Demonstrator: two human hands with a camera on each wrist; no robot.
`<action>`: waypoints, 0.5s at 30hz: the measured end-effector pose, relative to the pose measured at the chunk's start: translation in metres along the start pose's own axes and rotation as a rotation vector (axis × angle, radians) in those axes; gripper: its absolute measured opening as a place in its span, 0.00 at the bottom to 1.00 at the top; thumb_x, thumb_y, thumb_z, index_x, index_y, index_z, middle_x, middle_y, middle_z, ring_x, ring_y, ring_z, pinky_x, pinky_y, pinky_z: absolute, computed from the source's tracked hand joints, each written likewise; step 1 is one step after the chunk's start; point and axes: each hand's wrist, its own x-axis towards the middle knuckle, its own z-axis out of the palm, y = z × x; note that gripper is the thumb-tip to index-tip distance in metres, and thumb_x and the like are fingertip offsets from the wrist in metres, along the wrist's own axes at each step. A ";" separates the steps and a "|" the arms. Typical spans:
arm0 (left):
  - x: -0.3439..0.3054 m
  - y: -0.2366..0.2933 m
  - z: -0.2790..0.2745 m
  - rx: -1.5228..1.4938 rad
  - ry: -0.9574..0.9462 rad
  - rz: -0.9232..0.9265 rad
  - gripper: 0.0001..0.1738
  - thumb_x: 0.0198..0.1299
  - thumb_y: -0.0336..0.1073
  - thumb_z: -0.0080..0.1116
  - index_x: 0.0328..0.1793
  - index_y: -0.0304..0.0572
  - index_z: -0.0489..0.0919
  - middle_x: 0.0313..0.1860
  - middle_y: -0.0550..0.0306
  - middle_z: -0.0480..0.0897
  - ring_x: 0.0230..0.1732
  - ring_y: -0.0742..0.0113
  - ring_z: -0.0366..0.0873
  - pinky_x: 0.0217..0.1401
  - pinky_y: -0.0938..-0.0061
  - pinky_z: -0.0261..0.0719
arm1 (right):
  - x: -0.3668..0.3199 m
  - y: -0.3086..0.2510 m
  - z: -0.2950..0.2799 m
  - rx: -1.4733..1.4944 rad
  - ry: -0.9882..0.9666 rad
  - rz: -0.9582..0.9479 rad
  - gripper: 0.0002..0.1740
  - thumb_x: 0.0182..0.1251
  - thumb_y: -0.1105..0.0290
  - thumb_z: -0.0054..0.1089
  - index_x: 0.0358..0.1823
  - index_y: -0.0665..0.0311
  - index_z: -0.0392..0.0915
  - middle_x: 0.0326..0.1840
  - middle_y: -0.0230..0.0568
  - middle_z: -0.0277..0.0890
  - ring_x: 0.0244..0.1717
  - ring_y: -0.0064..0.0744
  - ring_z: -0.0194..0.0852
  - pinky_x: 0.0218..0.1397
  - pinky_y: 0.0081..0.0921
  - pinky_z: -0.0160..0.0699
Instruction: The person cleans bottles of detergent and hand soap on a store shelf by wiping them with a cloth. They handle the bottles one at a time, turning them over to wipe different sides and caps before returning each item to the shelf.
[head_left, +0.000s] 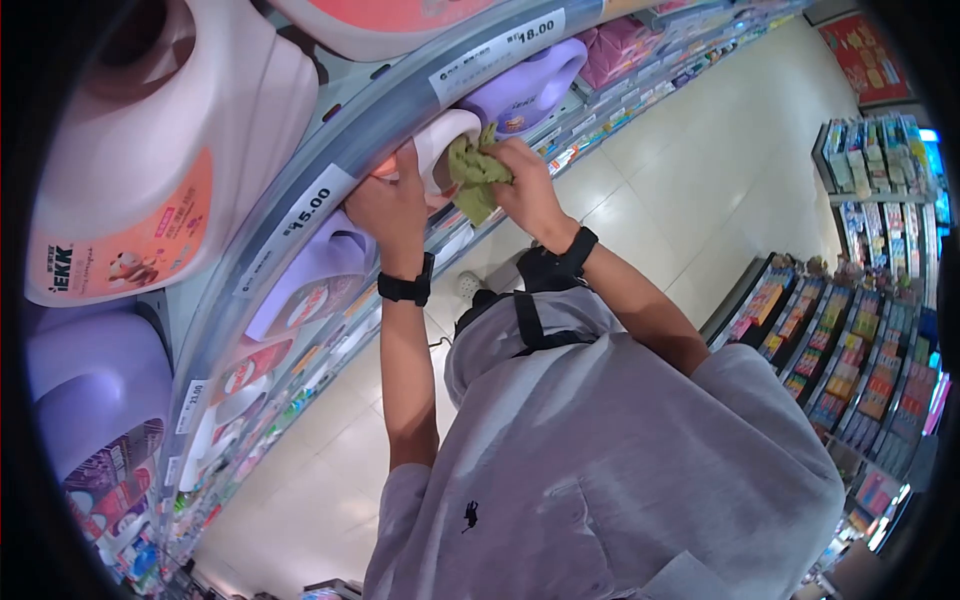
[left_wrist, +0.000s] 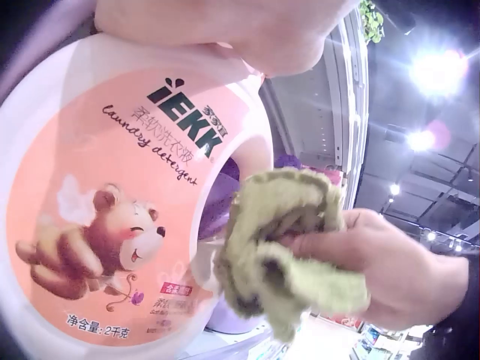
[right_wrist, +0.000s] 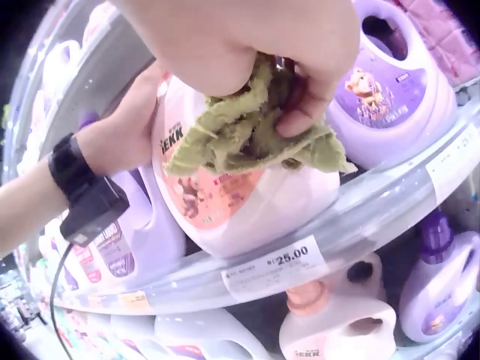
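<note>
A pale pink laundry detergent bottle (left_wrist: 112,165) with an orange bear label stands on a curved shelf, tilted in the left wrist view. My left hand (head_left: 395,210) grips its top near the orange cap; some of those fingers are hidden behind the bottle. In my right hand (head_left: 530,190) is a bunched green cloth (right_wrist: 247,131), pinched between thumb and fingers. The cloth overlaps the label side of the bottle in the right wrist view, and in the left wrist view it is right beside the handle opening.
A purple detergent bottle (right_wrist: 397,90) stands close to the right, and another purple bottle (head_left: 310,275) to the left. The shelf edge (right_wrist: 360,217) carries price tags. More bottles fill the shelf below. Behind my body are the tiled floor (head_left: 680,170) and a display rack (head_left: 850,350).
</note>
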 end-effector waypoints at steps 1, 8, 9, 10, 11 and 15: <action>-0.003 -0.001 -0.002 0.013 -0.016 0.016 0.35 0.57 0.53 0.66 0.60 0.30 0.73 0.58 0.35 0.78 0.57 0.38 0.76 0.60 0.55 0.71 | 0.008 -0.008 -0.008 -0.053 0.047 -0.021 0.27 0.44 0.85 0.58 0.52 0.67 0.76 0.47 0.51 0.73 0.51 0.55 0.75 0.53 0.39 0.75; -0.006 0.007 -0.001 -0.005 0.002 -0.045 0.31 0.58 0.50 0.66 0.57 0.30 0.75 0.54 0.38 0.80 0.54 0.42 0.78 0.59 0.58 0.71 | 0.051 -0.024 -0.019 0.041 0.025 -0.145 0.26 0.42 0.86 0.55 0.50 0.69 0.75 0.51 0.51 0.71 0.50 0.55 0.74 0.53 0.37 0.76; -0.006 0.006 0.000 0.015 -0.002 -0.035 0.30 0.58 0.49 0.66 0.56 0.30 0.76 0.53 0.39 0.80 0.53 0.42 0.78 0.59 0.58 0.71 | 0.047 -0.015 -0.017 0.057 0.026 -0.124 0.26 0.43 0.86 0.55 0.50 0.69 0.75 0.52 0.51 0.70 0.51 0.55 0.74 0.53 0.37 0.76; -0.004 0.005 0.000 0.034 -0.003 -0.024 0.28 0.59 0.48 0.66 0.55 0.30 0.76 0.52 0.39 0.81 0.53 0.43 0.79 0.59 0.59 0.72 | 0.042 -0.001 -0.015 0.072 0.027 -0.104 0.26 0.43 0.85 0.55 0.50 0.69 0.75 0.52 0.51 0.70 0.51 0.55 0.73 0.53 0.37 0.76; -0.003 0.004 0.000 0.009 0.003 -0.026 0.27 0.59 0.47 0.66 0.54 0.31 0.77 0.51 0.40 0.81 0.52 0.44 0.79 0.59 0.59 0.72 | 0.036 0.011 -0.013 0.088 0.028 -0.081 0.26 0.43 0.85 0.55 0.49 0.69 0.75 0.53 0.51 0.69 0.52 0.55 0.73 0.53 0.37 0.76; -0.003 0.013 0.002 -0.044 0.021 -0.016 0.21 0.60 0.41 0.65 0.52 0.31 0.78 0.49 0.43 0.83 0.49 0.50 0.81 0.57 0.62 0.73 | 0.025 0.033 -0.013 0.046 -0.055 -0.054 0.26 0.42 0.85 0.55 0.50 0.68 0.75 0.52 0.51 0.70 0.52 0.55 0.73 0.53 0.36 0.76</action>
